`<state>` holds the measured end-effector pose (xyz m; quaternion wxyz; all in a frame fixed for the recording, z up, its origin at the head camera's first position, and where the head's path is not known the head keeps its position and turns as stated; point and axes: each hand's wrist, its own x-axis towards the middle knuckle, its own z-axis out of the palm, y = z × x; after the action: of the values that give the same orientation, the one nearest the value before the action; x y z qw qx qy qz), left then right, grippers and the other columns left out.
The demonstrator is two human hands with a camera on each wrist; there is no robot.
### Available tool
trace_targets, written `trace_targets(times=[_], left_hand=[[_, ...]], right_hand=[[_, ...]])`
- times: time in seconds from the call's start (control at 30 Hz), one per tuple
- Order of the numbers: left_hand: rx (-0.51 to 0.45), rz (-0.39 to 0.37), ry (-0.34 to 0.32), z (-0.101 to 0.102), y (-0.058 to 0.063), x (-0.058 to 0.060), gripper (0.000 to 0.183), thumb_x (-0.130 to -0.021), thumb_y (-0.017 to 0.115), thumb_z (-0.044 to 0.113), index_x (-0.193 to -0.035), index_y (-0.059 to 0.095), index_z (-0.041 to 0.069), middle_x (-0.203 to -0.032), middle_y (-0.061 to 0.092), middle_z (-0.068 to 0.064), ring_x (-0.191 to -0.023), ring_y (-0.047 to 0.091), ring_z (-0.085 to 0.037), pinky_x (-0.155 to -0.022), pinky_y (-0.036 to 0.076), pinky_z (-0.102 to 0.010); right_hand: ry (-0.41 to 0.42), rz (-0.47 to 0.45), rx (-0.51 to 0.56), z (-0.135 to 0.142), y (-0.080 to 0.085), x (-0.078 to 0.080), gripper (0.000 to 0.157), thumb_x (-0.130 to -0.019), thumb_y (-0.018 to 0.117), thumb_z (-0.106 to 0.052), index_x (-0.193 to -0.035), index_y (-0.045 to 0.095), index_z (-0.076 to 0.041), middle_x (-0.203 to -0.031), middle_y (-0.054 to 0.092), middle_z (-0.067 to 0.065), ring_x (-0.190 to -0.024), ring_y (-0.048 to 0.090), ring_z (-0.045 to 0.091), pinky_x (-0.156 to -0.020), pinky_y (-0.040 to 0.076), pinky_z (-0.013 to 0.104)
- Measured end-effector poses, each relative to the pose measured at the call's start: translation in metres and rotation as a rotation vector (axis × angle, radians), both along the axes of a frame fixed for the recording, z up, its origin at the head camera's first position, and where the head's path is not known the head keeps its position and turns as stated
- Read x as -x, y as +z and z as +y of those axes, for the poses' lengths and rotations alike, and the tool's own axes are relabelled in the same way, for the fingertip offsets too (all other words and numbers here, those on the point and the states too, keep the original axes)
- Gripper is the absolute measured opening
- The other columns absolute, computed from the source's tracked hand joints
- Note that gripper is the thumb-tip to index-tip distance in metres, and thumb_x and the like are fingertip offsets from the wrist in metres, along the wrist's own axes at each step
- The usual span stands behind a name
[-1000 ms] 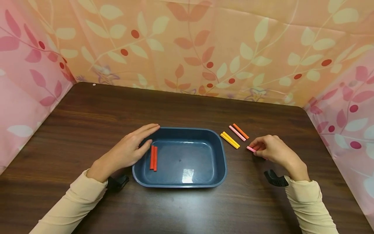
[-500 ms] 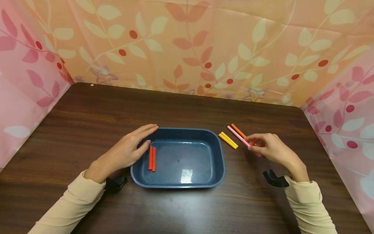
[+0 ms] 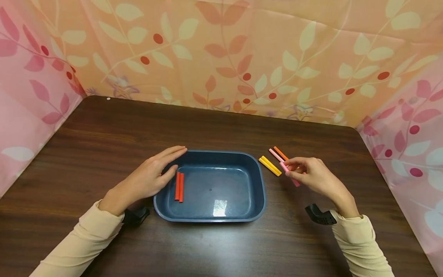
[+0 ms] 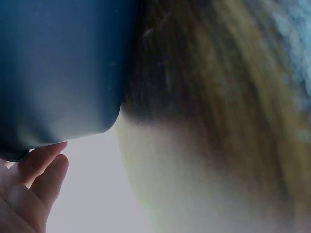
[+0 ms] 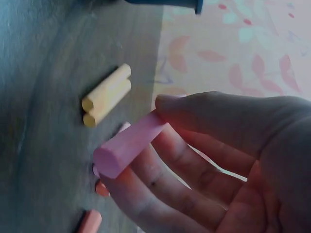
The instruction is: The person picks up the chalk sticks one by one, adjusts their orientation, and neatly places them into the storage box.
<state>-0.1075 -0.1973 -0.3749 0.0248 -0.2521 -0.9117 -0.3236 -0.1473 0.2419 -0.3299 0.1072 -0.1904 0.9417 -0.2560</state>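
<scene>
In the head view my right hand (image 3: 313, 173) pinches a pink stick of chalk (image 5: 129, 145) between thumb and fingertips, held over the sticks on the table. Under and beyond it lie another pink chalk (image 3: 275, 154) and an orange chalk (image 3: 280, 152), partly covered by the fingers. Two yellow chalks (image 3: 270, 166) lie side by side, left of that hand. My left hand (image 3: 149, 177) rests at the upper left corner of a blue plastic tray (image 3: 209, 220), fingers extended along the rim and thumb at its inner side. Two red chalks (image 3: 179, 187) lie parallel inside the tray.
The tray stands on a dark wood-grain table (image 3: 221, 250). A floral curtain (image 3: 221, 57) hangs along the back and both sides. A small white spot (image 3: 109, 99) shows at the far left table edge. Dark wrist mounts sit below both hands.
My right hand has lifted the pink chalk from the table and carried it left, over the other pink chalk. My left hand stays at the tray's corner.
</scene>
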Motion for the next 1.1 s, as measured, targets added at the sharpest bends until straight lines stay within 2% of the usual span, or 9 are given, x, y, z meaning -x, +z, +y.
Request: trace_targets(times=[0.27,0.43,0.63,0.77,1.1], left_hand=[[-0.002,-0.005,0.001,0.000,0.001,0.000,0.053,-0.097,0.055,0.003,-0.149,0.043,0.005,-0.154,0.043,-0.015,-0.135,0.050,-0.035,-0.106,0.044,-0.058],[-0.004,-0.003,-0.003,0.000,0.001,0.000,0.054,-0.097,0.056,0.003,-0.149,0.043,0.005,-0.153,0.043,-0.016,-0.134,0.051,-0.035,-0.106,0.044,-0.058],[-0.004,-0.003,-0.001,0.000,0.000,-0.001,0.054,-0.097,0.056,0.003,-0.149,0.043,0.005,-0.153,0.043,-0.017,-0.135,0.050,-0.036,-0.106,0.043,-0.058],[-0.005,-0.003,-0.001,0.001,-0.001,-0.001,0.054,-0.097,0.056,0.002,-0.149,0.043,0.004,-0.153,0.043,-0.018,-0.136,0.049,-0.038,-0.107,0.043,-0.059],[-0.013,0.000,-0.008,0.001,-0.001,0.000,0.053,-0.097,0.055,0.002,-0.149,0.043,0.003,-0.153,0.043,-0.018,-0.136,0.049,-0.038,-0.107,0.043,-0.059]], right_hand=[[-0.029,-0.036,0.094,-0.015,0.000,-0.003,0.029,-0.088,0.073,-0.008,-0.115,0.069,-0.001,-0.085,0.074,0.010,-0.069,0.063,0.010,-0.057,0.043,0.021],[-0.031,-0.022,0.118,-0.023,0.004,-0.003,0.028,-0.088,0.072,-0.007,-0.115,0.069,-0.001,-0.085,0.073,0.009,-0.073,0.065,0.011,-0.059,0.044,0.021],[-0.027,0.009,0.145,-0.032,0.014,-0.002,0.031,-0.088,0.073,-0.009,-0.118,0.069,-0.001,-0.097,0.074,0.013,-0.082,0.071,0.018,-0.064,0.051,0.020],[-0.013,-0.033,0.197,-0.039,0.021,-0.003,0.034,-0.089,0.073,-0.010,-0.121,0.068,0.000,-0.103,0.073,0.016,-0.087,0.073,0.021,-0.064,0.053,0.021],[-0.003,-0.148,0.280,-0.060,0.031,-0.003,0.032,-0.091,0.072,-0.017,-0.120,0.067,-0.005,-0.098,0.072,0.013,-0.074,0.070,0.013,-0.065,0.058,0.030]])
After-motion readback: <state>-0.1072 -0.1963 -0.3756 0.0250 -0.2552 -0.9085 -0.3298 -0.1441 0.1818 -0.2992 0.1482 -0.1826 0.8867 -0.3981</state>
